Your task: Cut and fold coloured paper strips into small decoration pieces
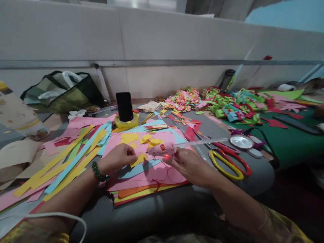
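Note:
My right hand [191, 165] is wrapped round a pink hot glue gun [158, 150]. A long clear glue stick [202, 142] sticks out of its back end, and a small red light glows by my fingers. The nozzle points left, above the paper. My left hand [120, 157], with a green bead bracelet on the wrist, is closed in a pinch at the edge of a yellow paper piece [138, 160]. Beneath both hands lies a stack of coloured paper sheets [152, 180], pink on top. Several more yellow paper pieces [129, 137] rest on it beyond the glue gun.
Yellow- and red-handled scissors [226, 165] lie right of my right hand. Long paper strips [73, 158] spread at left. A phone [124, 106] stands in a yellow tape roll [126, 123]. Paper ornaments [235, 106] are heaped at the back. A white cable [60, 214] crosses my left forearm.

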`<state>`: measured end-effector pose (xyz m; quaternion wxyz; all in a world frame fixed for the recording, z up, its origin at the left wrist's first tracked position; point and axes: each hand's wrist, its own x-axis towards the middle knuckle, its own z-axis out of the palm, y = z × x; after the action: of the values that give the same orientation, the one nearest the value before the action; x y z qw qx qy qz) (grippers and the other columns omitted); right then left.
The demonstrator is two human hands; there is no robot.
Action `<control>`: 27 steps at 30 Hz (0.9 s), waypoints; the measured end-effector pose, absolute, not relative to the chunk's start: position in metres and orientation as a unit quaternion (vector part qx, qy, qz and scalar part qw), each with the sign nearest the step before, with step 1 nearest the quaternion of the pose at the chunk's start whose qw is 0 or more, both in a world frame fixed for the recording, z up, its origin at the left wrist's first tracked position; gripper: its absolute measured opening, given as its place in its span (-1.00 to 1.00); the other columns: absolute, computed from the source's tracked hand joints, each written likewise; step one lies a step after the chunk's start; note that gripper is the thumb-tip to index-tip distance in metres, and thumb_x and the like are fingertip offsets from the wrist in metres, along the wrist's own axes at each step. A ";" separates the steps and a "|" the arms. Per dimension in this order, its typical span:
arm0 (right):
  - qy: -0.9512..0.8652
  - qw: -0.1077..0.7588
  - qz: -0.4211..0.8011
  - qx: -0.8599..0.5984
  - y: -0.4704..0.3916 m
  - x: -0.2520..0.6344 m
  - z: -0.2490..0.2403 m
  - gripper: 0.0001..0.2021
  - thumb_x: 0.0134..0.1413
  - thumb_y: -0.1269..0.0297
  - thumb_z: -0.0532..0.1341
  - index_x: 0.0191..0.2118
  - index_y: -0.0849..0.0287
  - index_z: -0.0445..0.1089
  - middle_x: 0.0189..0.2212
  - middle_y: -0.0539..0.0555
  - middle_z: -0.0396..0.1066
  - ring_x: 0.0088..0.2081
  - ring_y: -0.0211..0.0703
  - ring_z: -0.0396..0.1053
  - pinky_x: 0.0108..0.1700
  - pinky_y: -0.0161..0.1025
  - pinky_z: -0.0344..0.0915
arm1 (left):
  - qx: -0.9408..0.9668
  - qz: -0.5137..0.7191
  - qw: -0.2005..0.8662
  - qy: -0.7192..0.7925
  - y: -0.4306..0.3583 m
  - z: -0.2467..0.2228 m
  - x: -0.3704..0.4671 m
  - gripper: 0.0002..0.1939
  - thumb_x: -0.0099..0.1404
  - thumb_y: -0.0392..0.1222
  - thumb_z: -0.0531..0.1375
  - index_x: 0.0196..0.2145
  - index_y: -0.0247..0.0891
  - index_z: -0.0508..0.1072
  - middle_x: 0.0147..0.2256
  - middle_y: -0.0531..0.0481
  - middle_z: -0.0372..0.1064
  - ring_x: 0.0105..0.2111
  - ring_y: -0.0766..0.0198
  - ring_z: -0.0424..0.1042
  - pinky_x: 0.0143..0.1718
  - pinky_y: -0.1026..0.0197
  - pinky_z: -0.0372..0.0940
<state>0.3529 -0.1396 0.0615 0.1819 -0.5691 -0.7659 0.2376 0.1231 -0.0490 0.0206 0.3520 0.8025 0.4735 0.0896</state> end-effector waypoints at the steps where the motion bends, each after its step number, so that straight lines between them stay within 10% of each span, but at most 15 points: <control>1: -0.770 0.179 0.236 -0.565 -0.137 0.351 0.060 -0.63 0.17 0.04 -0.01 -0.11 0.12 0.40 -0.29 0.10 0.46 -0.25 -0.08 0.38 -0.26 -0.29 0.22 | 0.804 0.091 0.352 0.471 -0.049 0.020 0.123 -0.71 0.06 -0.05 0.08 -0.61 -0.31 0.43 -0.62 0.00 0.39 -0.63 0.36 0.23 -0.62 0.33 0.02; 27: -0.778 0.140 0.171 -0.589 -0.131 0.340 0.056 -0.58 0.16 -0.03 0.00 -0.19 0.21 0.39 -0.45 0.10 0.41 -0.44 -0.17 0.33 -0.44 -0.34 0.09 | 0.813 0.114 0.322 0.472 -0.049 0.014 0.124 -0.75 0.01 -0.11 0.06 -0.66 -0.30 0.40 -0.66 0.01 0.33 -0.62 0.32 0.26 -0.61 0.31 0.04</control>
<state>0.3403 -0.1311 0.0558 0.1398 -0.5887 -0.7776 0.1710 0.1235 -0.0485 0.0144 0.3221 0.8126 0.4721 0.1144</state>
